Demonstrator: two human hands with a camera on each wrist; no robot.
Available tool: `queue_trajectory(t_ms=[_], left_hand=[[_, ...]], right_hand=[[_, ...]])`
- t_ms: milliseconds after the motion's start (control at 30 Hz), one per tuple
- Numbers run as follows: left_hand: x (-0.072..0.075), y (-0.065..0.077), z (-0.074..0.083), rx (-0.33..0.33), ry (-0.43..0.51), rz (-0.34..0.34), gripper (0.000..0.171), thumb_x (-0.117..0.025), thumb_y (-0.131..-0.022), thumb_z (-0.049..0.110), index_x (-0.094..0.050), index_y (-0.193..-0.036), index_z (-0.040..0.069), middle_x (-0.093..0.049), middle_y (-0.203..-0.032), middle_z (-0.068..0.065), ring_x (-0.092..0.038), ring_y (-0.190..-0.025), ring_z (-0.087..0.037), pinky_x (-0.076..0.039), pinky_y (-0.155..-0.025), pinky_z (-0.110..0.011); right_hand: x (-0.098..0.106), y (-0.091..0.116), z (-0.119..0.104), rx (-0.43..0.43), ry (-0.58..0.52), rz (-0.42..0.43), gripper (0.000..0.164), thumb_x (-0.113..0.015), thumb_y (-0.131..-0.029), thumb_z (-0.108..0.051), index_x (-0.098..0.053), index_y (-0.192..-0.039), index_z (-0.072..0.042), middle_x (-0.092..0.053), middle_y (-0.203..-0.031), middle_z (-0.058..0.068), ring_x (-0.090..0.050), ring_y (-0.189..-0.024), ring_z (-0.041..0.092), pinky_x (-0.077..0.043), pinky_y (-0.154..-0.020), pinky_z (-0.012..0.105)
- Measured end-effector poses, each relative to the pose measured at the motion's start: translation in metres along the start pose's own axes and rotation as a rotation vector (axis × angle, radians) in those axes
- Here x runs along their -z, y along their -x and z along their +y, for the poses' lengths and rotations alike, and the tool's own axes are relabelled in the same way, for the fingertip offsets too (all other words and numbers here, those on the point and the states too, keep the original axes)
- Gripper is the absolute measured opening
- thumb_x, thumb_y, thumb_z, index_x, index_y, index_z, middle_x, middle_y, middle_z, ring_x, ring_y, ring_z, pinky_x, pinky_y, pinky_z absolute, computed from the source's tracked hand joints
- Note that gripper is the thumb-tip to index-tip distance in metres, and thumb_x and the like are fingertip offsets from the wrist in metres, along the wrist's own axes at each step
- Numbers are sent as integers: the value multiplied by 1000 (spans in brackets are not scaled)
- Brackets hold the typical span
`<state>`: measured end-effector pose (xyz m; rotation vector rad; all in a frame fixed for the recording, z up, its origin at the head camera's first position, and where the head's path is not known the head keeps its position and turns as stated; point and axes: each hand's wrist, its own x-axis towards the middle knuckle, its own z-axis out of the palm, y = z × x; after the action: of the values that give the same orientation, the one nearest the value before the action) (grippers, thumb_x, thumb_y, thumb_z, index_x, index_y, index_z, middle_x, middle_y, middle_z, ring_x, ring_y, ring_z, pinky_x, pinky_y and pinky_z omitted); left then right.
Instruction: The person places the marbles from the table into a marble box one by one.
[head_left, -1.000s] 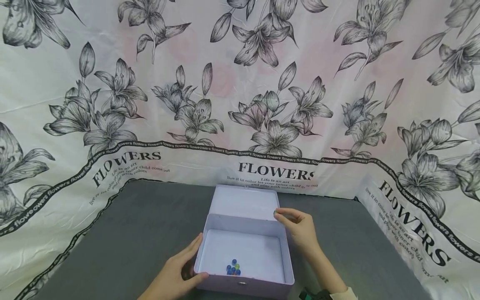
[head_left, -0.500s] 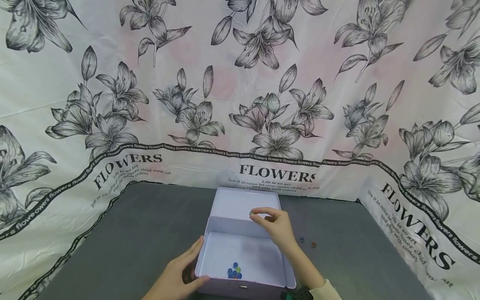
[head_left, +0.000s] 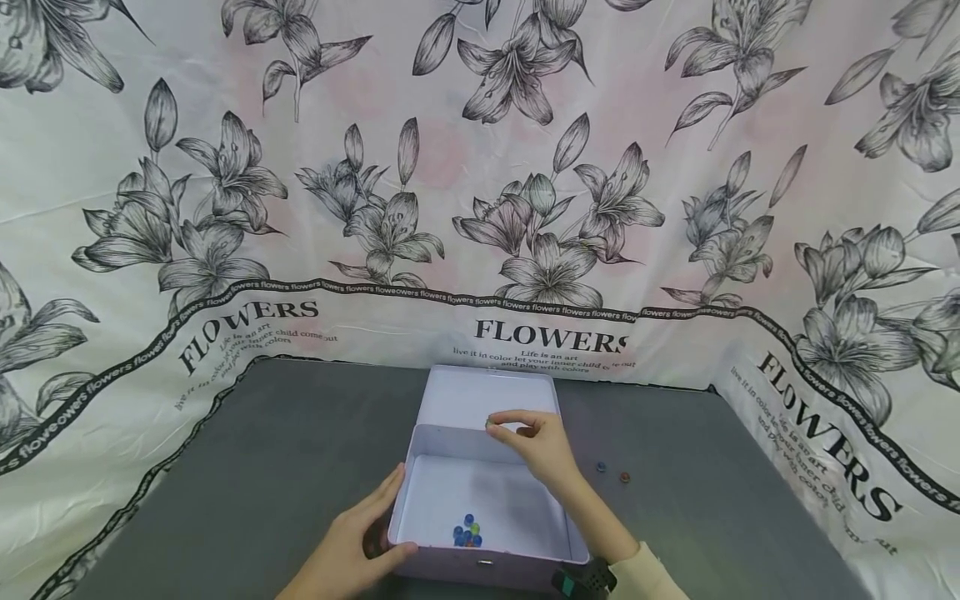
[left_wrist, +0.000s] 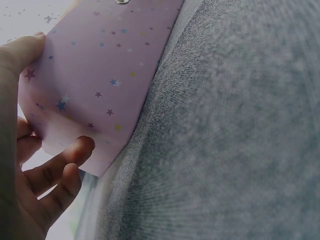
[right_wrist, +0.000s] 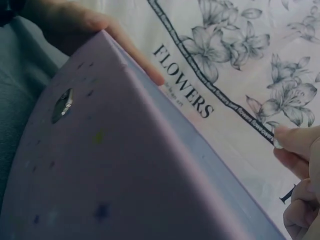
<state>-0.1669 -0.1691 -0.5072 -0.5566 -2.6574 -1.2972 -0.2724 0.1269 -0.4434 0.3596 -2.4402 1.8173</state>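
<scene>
A pale purple box (head_left: 517,546) with small printed stars stands on the dark grey table, its lid (head_left: 480,396) swung back. Several blue, yellow-green and orange marbles (head_left: 468,531) lie together inside by the front wall. My left hand (head_left: 352,533) grips the box's front left corner, thumb over the front rim and fingers along the left side. Above the back of the box, my right hand (head_left: 543,446) pinches a small clear marble (right_wrist: 277,144) between thumb and index finger; the other fingers are curled in.
To the right of the box, a bluish marble (head_left: 601,467) and a brownish-orange marble (head_left: 625,477) rest on the grey table (head_left: 315,433). A flower-printed cloth (head_left: 442,333) hangs around the back and sides. A metal clasp (head_left: 486,562) sits on the box front.
My right hand has moved left with the marble, from the lid's right edge to over the box. The two marbles on the table have come into view. My left hand keeps its place.
</scene>
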Motion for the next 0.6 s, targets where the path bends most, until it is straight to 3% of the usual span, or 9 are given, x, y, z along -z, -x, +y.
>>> queue_trajectory(t_ms=[133, 200, 267, 333, 400, 500, 600], left_hand=[[1, 0, 0, -10, -15, -1, 92, -83, -91, 46, -39, -165, 12, -36, -170, -4, -42, -150, -32, -47, -114, -46], [1, 0, 0, -6, -21, -5, 92, -83, -92, 47, -39, -165, 12, -36, -170, -6, -42, -150, -32, -47, -114, -48], [2, 0, 0, 1, -24, -4, 92, -82, -91, 48, -39, -164, 12, -36, -170, -6, -43, -150, -32, -48, -114, -48], [1, -1, -1, 14, -24, -5, 93, -83, -91, 49, -40, -164, 12, -36, -170, -5, -43, -150, -31, -48, -114, -49], [1, -1, -1, 23, -17, -8, 93, -83, -91, 49, -40, -164, 13, -36, -170, -4, -43, -151, -31, -48, -114, -48], [1, -2, -1, 43, 2, -21, 93, -83, -90, 50, -39, -165, 14, -35, -170, -3, -41, -152, -28, -46, -115, -48], [1, -3, 0, 67, 22, -37, 94, -83, -91, 50, -38, -165, 14, -34, -171, -1, -40, -153, -27, -45, -116, -48]], right_hand=[[-3, 0, 4, -24, 47, -24, 18, -87, -90, -28, -86, -103, -16, -80, -113, -1, -36, -54, 6, -26, -49, 23], [-5, 0, 6, -27, 82, -44, 17, -87, -90, -28, -86, -102, -16, -79, -95, -4, -35, -53, 6, -26, -48, 22], [-7, 0, 8, -29, 127, -71, 17, -87, -90, -28, -87, -102, -16, -69, -73, -6, -30, -51, 7, -25, -46, 21], [-8, 0, 10, -22, 167, -98, 16, -87, -90, -27, -87, -102, -16, -66, -69, -6, -29, -49, 8, -25, -45, 20], [-9, 1, 11, -6, 214, -124, 14, -86, -90, -26, -87, -101, -16, -71, -74, -3, -28, -48, 7, -26, -44, 19], [-10, 3, 15, 20, 265, -167, 14, -86, -91, -24, -87, -101, -14, -82, -104, 4, -28, -47, 6, -27, -44, 18], [-11, 4, 17, 38, 315, -221, 15, -86, -91, -22, -86, -100, -11, -81, -108, 5, -37, -52, 7, -33, -47, 19]])
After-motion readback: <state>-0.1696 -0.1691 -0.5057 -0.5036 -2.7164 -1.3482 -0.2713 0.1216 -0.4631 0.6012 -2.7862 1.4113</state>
